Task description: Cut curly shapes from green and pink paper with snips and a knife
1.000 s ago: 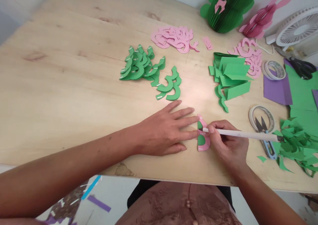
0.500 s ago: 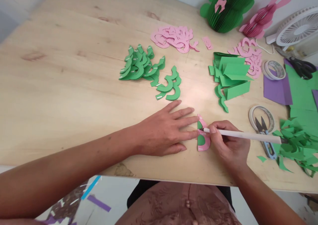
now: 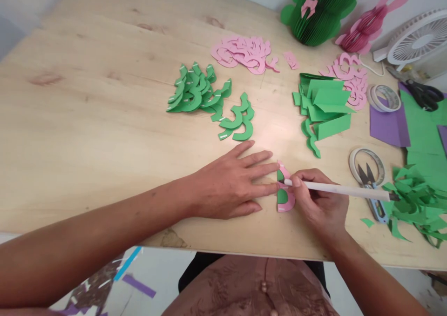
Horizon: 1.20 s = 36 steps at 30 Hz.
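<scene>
My left hand (image 3: 228,181) lies flat on the wooden table (image 3: 104,120), fingers stretched out, their tips touching the left edge of a small pink cut-out (image 3: 285,190) that lies over green paper. My right hand (image 3: 319,202) is closed around a long white pencil (image 3: 344,190), whose tip rests on the pink cut-out.
Piles of green curved cut-outs (image 3: 206,95) and pink cut-outs (image 3: 244,53) lie further back. Folded green paper (image 3: 326,106), tape rolls (image 3: 366,162), small snips (image 3: 372,190), black scissors (image 3: 424,95), green scraps (image 3: 415,204), purple paper (image 3: 387,125), a white fan (image 3: 417,39) and paper cactus (image 3: 321,9) fill the right side.
</scene>
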Each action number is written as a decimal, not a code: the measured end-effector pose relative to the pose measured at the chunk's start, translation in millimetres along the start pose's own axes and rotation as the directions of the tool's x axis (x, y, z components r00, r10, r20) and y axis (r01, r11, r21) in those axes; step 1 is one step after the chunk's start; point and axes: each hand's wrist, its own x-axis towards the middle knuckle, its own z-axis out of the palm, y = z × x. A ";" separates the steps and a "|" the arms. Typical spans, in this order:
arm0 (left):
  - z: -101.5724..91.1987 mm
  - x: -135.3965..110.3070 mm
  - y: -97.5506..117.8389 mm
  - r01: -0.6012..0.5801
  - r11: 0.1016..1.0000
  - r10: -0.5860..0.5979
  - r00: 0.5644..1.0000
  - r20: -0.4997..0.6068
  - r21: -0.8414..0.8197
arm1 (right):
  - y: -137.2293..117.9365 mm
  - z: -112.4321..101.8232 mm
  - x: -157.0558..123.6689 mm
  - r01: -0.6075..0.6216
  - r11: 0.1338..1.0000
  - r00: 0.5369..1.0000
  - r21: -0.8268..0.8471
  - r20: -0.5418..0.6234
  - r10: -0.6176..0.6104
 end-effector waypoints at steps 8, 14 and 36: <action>-0.4 -0.1 0.3 0.000 1.000 0.000 1.000 0.008 -0.004 | -0.5 -0.9 -0.1 -0.026 0.999 0.999 -0.029 -0.033 0.025; -0.3 0.0 0.5 0.004 1.000 -0.004 1.000 0.001 0.000 | 0.3 0.5 -0.5 -0.033 0.999 0.999 -0.019 -0.024 0.032; -0.8 0.5 0.1 -0.003 1.000 0.003 1.000 0.005 -0.009 | -0.5 0.0 -1.0 -0.052 0.998 0.997 -0.047 -0.055 0.050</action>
